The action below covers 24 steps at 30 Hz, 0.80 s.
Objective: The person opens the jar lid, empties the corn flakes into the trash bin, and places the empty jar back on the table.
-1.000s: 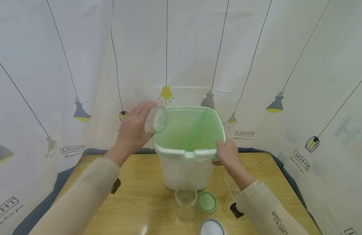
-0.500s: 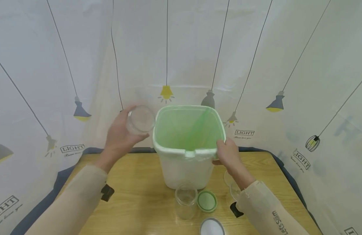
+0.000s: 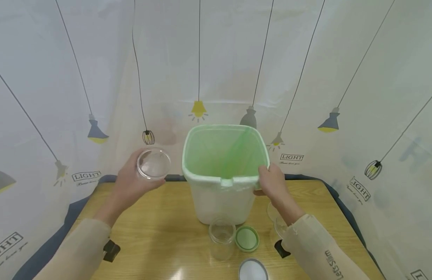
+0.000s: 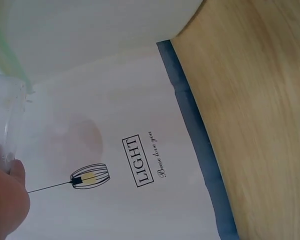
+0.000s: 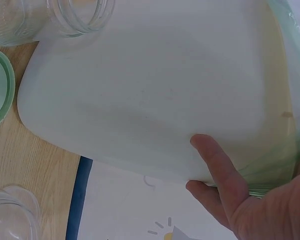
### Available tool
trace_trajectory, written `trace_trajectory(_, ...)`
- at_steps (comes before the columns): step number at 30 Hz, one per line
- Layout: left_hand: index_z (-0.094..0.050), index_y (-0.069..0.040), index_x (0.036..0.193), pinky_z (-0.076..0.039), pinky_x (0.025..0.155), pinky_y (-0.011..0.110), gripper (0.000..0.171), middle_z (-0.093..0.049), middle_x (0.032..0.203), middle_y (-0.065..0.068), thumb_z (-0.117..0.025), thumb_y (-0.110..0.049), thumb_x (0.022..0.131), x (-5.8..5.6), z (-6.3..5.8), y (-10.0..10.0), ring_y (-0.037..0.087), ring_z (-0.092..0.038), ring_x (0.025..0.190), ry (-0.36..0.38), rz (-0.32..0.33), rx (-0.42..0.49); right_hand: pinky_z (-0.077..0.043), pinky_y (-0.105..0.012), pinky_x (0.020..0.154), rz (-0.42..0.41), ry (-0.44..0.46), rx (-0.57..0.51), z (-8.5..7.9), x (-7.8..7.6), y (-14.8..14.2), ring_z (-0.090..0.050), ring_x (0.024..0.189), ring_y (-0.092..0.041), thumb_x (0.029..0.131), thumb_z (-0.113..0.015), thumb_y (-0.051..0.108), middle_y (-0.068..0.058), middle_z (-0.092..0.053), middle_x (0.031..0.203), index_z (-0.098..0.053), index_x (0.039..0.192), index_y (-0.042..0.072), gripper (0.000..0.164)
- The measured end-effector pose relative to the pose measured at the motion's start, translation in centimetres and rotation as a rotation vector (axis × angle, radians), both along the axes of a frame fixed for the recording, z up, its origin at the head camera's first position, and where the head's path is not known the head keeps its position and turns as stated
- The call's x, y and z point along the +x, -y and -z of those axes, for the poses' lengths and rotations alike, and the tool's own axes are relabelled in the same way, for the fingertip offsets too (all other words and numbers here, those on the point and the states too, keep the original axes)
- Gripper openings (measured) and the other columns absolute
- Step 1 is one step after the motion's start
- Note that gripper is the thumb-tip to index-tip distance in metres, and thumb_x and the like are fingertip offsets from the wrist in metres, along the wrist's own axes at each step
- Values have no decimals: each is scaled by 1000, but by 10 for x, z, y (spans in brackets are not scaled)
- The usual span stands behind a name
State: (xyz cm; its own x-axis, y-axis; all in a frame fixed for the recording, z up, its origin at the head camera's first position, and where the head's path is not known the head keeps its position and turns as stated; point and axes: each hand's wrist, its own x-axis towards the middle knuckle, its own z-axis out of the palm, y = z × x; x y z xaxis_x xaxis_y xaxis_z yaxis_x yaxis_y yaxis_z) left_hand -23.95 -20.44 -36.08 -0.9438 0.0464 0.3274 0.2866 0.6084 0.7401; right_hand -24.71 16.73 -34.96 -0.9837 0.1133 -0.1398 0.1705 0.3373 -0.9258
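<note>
A white bin [image 3: 219,202] lined with a pale green bag [image 3: 216,147] stands on the wooden table. My right hand [image 3: 272,181] grips the bin's near right rim, thumb on top. In the right wrist view, fingers [image 5: 214,165] of that hand reach down along the bin's outer wall. To the bin's left, my left hand [image 3: 130,179] holds a clear jar [image 3: 154,163] up above the table, its round end toward the head camera. The left wrist view shows only part of that jar [image 4: 5,115] and a bit of the hand.
In front of the bin stands a clear glass jar [image 3: 222,241]. Beside it lie a green-rimmed lid [image 3: 247,238] and a grey-rimmed white lid [image 3: 252,269]. Another clear jar [image 5: 10,220] and a clear disc [image 5: 26,197] are near my right forearm. A lamp-printed sheet [image 3: 223,58] hangs behind.
My left hand has drawn back from over the bin's left rim, leftward and down, with the jar turning in it. The right hand and bin have stayed put.
</note>
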Motion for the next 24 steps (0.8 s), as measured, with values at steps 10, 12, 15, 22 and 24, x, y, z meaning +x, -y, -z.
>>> trace_trajectory(10,-38,-16,145,-40,103,59,100,-48,140,10,-92,-33,63,16,43,10,30,-48,125,11,34,29,-62,-39,71,-18,6,1,-1,0,0,-62,89,-26,97,-30,23,-22,-58,111,-48,127,-3,43)
trace_trajectory(12,-40,-17,144,-40,103,56,99,-51,137,8,-93,-32,62,18,50,10,28,-49,123,14,46,41,-62,-38,71,-19,6,3,-1,-1,-1,-63,88,-25,97,-30,23,-22,-59,110,-48,127,-3,43)
trace_trajectory(15,-41,-18,143,-39,103,53,99,-54,134,6,-93,-32,60,22,59,9,26,-51,121,38,71,60,-62,-38,71,-27,8,7,-1,-2,-1,-63,88,-25,97,-29,24,-21,-59,109,-48,127,-4,44)
trace_trajectory(22,-43,-23,142,-41,102,61,97,-56,135,6,-92,-38,59,35,80,4,29,-52,123,102,100,41,-62,-39,72,-39,14,10,-2,-2,-2,-64,88,-25,98,-28,24,-21,-60,110,-50,126,-2,44)
trace_trajectory(24,-45,-24,140,-40,102,62,95,-56,135,5,-92,-38,59,39,85,2,30,-53,123,112,119,50,-62,-40,73,-38,16,10,-2,-2,-3,-64,87,-25,98,-28,24,-21,-60,109,-50,126,-2,43)
